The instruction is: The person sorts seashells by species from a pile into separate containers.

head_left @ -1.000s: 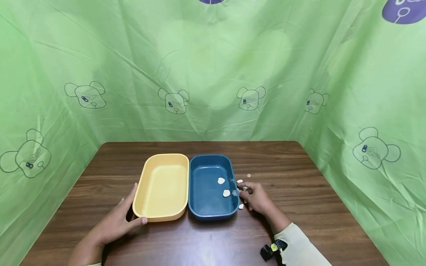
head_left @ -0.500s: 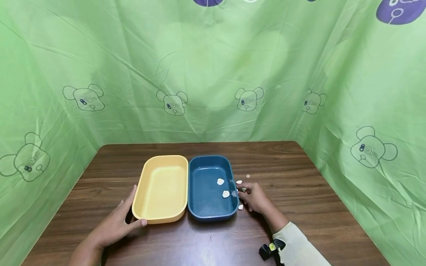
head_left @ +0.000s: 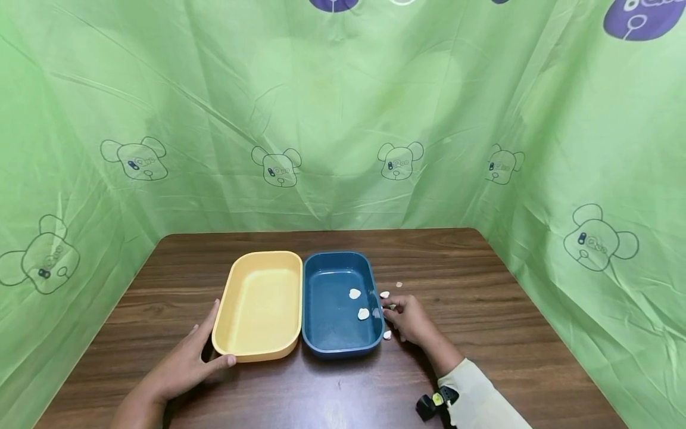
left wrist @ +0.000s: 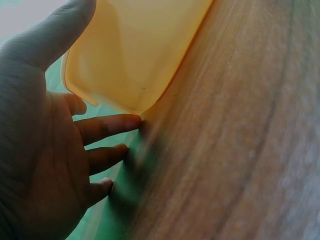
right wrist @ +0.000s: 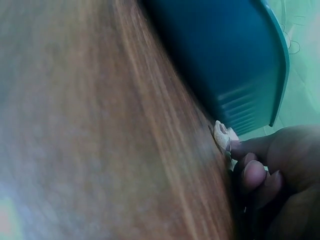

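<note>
Green cloth [head_left: 332, 107], printed with cartoon faces: hung behind and beside the table. Brown wooden table [head_left: 257, 393]: glossy, grain running crosswise. Yellow tray [head_left: 262, 316] and blue tray [head_left: 332, 330]: placed side by side. Left hand [head_left: 184, 360]: spread around the yellow tray's near left corner, nothing grasped. Right hand [head_left: 411, 320]: fingers bent beside the blue tray's right wall. White piece [right wrist: 221, 135]: seen at those fingertips; whether gripped cannot be told. Other white pieces [head_left: 364, 314]: two contained in the blue tray, others scattered beside it.
</note>
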Demonstrator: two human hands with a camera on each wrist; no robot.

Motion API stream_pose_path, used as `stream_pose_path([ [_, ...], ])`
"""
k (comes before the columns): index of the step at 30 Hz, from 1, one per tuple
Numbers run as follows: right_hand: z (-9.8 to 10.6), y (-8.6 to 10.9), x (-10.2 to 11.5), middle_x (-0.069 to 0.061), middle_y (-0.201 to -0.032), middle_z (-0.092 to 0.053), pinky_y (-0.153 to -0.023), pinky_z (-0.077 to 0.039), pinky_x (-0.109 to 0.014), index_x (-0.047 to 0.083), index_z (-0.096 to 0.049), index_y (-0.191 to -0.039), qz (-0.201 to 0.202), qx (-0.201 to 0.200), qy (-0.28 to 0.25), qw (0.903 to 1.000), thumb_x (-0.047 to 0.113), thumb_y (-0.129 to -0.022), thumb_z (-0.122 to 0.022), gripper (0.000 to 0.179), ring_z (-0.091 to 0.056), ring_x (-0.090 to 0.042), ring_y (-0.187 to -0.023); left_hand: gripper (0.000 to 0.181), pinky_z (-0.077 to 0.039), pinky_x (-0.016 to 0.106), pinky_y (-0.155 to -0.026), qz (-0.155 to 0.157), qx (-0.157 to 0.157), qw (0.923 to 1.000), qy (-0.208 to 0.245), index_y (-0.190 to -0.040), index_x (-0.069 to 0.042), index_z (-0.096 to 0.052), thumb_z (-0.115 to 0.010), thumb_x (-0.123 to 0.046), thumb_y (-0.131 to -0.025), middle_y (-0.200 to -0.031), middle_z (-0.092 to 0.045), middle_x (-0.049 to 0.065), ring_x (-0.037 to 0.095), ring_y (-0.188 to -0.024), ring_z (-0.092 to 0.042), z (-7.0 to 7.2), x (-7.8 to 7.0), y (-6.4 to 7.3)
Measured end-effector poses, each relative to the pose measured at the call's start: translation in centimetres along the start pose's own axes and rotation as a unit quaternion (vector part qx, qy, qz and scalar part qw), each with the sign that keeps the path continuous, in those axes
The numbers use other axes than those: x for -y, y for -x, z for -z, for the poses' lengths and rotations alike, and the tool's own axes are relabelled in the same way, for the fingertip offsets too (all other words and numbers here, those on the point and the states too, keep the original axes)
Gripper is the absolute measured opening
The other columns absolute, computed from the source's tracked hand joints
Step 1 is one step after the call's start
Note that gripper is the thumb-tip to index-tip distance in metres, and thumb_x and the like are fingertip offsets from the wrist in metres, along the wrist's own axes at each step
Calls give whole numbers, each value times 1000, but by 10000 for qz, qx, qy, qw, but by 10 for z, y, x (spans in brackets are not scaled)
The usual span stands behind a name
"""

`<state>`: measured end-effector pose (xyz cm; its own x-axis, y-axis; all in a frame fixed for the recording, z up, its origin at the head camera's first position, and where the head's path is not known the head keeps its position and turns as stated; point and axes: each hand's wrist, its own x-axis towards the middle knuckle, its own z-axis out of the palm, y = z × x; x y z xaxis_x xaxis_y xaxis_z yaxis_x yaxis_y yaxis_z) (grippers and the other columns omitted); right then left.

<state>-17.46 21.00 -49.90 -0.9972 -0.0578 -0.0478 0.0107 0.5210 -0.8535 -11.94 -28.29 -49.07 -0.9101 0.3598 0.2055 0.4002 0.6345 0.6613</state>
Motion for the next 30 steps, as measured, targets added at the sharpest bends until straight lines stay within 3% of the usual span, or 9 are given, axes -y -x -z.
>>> stream_pose_path([
  [3, -1, 0, 1, 2, -57, -53, -35, -37, -23, 3, -81, -117, -45, -52, -51, 10000, 1, -101, -73, 18, -42, -7, -36, 121, 5, -1, -117, -38, -17, 10000, 4, -178, -24, 1, -86, -33, -94, -177, -21, 34, -17, -151, -7, 0, 1, 0],
  [6, -2, 0, 2, 3, -57, -54, -35, -37, -22, 3, -81, -118, -72, -85, -36, 9999, 3, -100, -76, 19, -43, -6, -36, 121, 5, -1, -116, -79, -28, 10000, 32, -178, -24, 1, -86, -32, -94, -178, -21, 33, -29, -145, -4, -1, 0, 0],
  [12, -5, 0, 0, 4, -56, -55, -34, -35, -20, 3, -83, -113, 77, -223, 132, 9996, 2, -98, -76, 16, -42, -3, -34, 121, 5, -1, -116, -88, -42, 9999, 48, -178, -24, 0, -86, -31, -93, -178, -20, 32, -30, -144, -3, -1, -1, 0],
  [30, -9, 0, 0, 8, -52, -53, -35, -34, -18, 1, -85, -107, 196, -504, -35, 9985, 1, -95, -79, 14, -42, -1, -33, 122, 5, -2, -115, -174, -114, 9998, -54, -178, -21, -2, -87, -29, -92, -176, -24, 35, -30, -143, -5, -3, 0, -1],
])
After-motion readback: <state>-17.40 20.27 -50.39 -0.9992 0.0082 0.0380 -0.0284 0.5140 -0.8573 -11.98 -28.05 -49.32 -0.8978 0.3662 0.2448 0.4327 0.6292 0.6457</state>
